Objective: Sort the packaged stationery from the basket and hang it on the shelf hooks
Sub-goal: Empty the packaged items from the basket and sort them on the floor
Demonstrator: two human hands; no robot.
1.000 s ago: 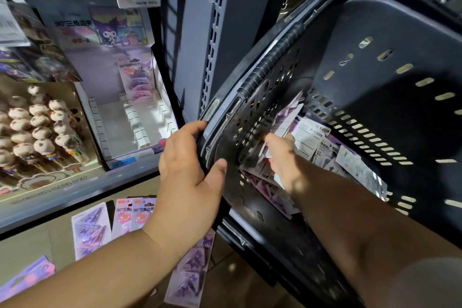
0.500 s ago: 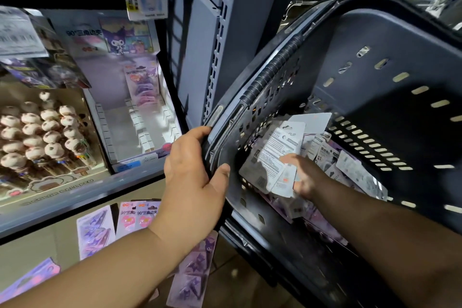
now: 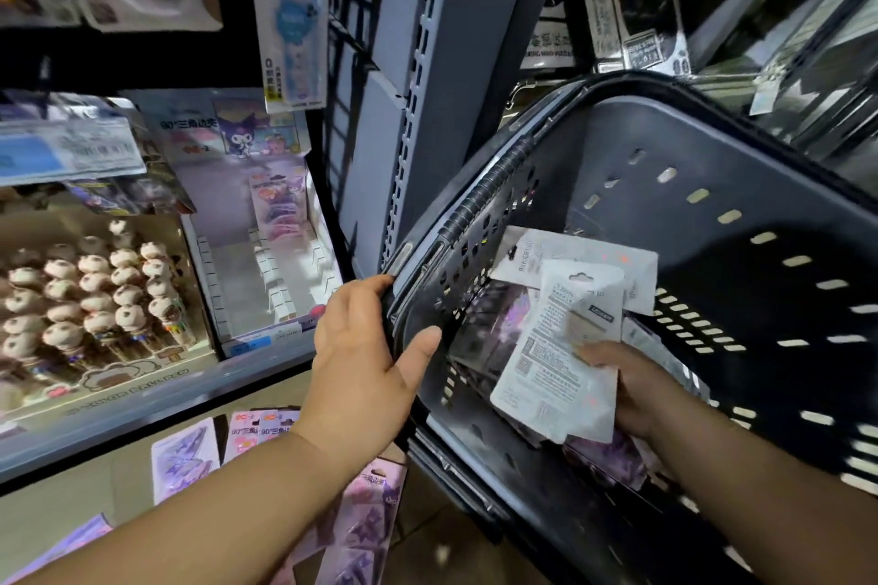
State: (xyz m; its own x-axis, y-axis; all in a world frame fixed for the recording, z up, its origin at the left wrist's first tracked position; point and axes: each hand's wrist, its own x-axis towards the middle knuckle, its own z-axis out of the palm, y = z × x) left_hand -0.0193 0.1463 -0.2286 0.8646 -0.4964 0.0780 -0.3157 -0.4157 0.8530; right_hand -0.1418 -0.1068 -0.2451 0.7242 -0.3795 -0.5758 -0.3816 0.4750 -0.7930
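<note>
gripping the basket [image 3: 712, 147] rim, left hand [image 3: 366, 361]; right hand [image 3: 622, 390] pinches white packets [image 3: 560, 356].

The right hand [image 3: 627, 392] has most of its fingers hidden behind the white packets [image 3: 560, 361] it holds; how many packets are in the stack cannot be told, and their fine print is too small to read. Purple packets [image 3: 608, 461] lying under them in the basket [image 3: 617, 143] are mostly covered. The basket's right side and near corner run off the picture's edge. The left hand's [image 3: 366, 356] forearm covers part of the pink packets [image 3: 370, 518] hanging below the shelf [image 3: 142, 413] and is itself cut off at the bottom. The shelf's price label [image 3: 71, 152] is blurred.
</note>
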